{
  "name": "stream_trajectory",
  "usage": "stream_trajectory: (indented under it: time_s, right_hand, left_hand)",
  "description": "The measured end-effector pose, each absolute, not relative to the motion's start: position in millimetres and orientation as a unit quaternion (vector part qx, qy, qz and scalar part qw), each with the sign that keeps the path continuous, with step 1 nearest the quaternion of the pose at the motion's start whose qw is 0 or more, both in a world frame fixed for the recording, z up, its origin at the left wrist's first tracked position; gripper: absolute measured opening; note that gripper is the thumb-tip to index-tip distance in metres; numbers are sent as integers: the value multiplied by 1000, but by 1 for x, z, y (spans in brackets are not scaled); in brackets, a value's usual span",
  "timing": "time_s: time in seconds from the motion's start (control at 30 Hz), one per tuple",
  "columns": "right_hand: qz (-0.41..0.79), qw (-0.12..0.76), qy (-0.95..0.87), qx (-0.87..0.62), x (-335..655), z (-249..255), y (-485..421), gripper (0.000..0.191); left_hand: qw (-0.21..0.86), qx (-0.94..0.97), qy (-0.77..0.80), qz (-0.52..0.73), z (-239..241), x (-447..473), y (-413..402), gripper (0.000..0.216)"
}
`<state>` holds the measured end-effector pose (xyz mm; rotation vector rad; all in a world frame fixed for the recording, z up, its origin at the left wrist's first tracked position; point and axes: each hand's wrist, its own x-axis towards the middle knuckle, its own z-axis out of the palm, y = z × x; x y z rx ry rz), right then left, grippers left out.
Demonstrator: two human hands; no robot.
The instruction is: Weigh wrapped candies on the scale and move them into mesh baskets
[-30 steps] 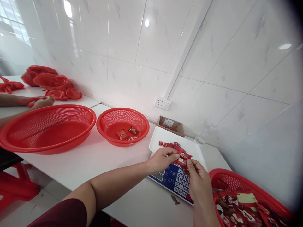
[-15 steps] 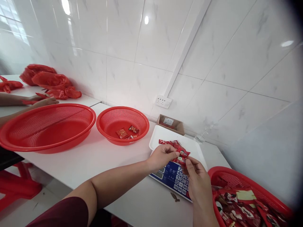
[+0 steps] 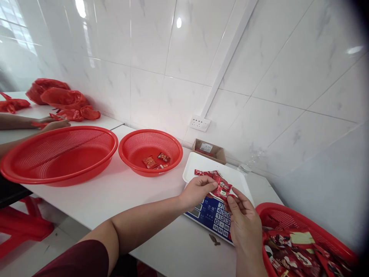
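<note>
The red packets (image 3: 223, 189) were positioned above the scale (image 3: 208, 212), long axes roughly parallel to its front edge. The left hand (image 3: 199, 192) pinched their left ends; the right hand (image 3: 243, 215) met the right side (firm grip could not be confirmed). Both were equally near.

Bright, Cool Light

Lit softly, washed out in a pale window-shaped patch (image 3: 17, 27) at upper left. Glints in white spots off the wall tiles (image 3: 150, 50). Casts only faint shadows on the tabletop (image 3: 173, 234). Fades to blurred black at the right edge; stretches the large basket (image 3: 54, 180) at left.
</note>
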<state>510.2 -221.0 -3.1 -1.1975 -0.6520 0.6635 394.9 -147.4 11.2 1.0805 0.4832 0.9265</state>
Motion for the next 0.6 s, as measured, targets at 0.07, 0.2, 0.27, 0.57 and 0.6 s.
stream_trajectory:
  time_s: [0.07, 0.2, 0.27, 0.57, 0.6]
  right_hand:
    - [309, 717, -293, -551, 511, -4, -220, 53]
    - [317, 705, -275, -572, 512, -5, -218, 53]
    - [320, 706, -267, -572, 512, -4, -219, 54]
    - [291, 706, -289, -577, 512, -3, -224, 50]
    - [288, 705, -295, -577, 512, -4, -224, 49]
  left_hand:
    - [738, 489, 208, 416, 12, 395, -148, 40]
    - [745, 488, 198, 410, 13, 394, -150, 41]
    - [744, 490, 197, 409, 14, 394, -151, 42]
    - [740, 501, 189, 407, 16, 392, -155, 46]
    - [738, 506, 188, 405, 16, 392, -156, 46]
